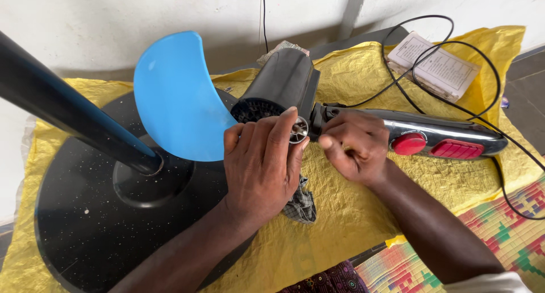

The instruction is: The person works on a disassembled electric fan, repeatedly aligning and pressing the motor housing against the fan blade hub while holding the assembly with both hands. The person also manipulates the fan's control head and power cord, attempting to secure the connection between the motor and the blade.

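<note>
The head camera looks down at a yellow crinkly sheet (352,213) spread over the floor. Behind it is a white wall (113,20). At the lower right lies a woven mat (511,236) with many colours.

On the sheet lies one standing fan, taken apart. Its round black base (85,230) is at the left, with one black pole (62,111) going up from the middle of it. One blue fan blade (176,100) sticks up beside the pole. One black motor housing (281,80) lies in the middle, and a small silver shaft end (298,129) shows at its front. To the right lies one long silver and black control part (448,135) with two red buttons (431,145). One black cord (431,49) loops over the sheet. One folded paper leaflet (434,66) lies at the far right corner. One small checked cloth (302,205) peeks out under the hands.

The left hand (261,165) lies over the front of the motor housing, fingers curled around it, right beside the shaft end. The right hand (355,145) is closed in a pinch at the joint between the housing and the control part. What its grip holds is too small to tell.
</note>
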